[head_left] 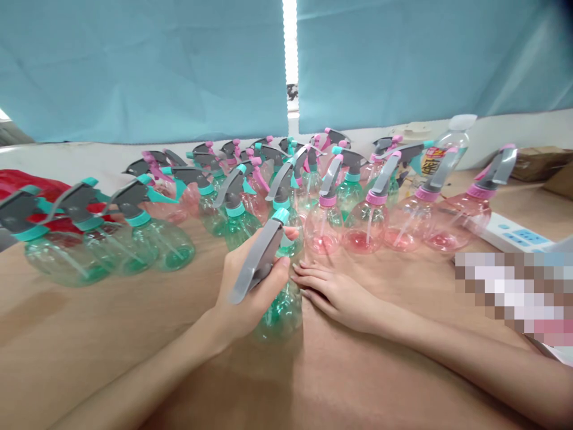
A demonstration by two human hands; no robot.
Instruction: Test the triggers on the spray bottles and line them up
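Observation:
My left hand is wrapped round the neck of a green spray bottle with a grey and turquoise trigger head. The bottle's clear green body shows below the hand, close to the tabletop. Palm down, my right hand lies on the wooden table with its fingers stretched out, just right of that bottle. Whether its fingertips touch the bottle I cannot tell. Beyond my hands, a green spray bottle and a pink spray bottle stand in a row with others.
Several more green spray bottles stand at the left, beside a red bag. Pink ones line the right. Behind them is a labelled clear drink bottle. A white device lies at right. A blue curtain hangs behind.

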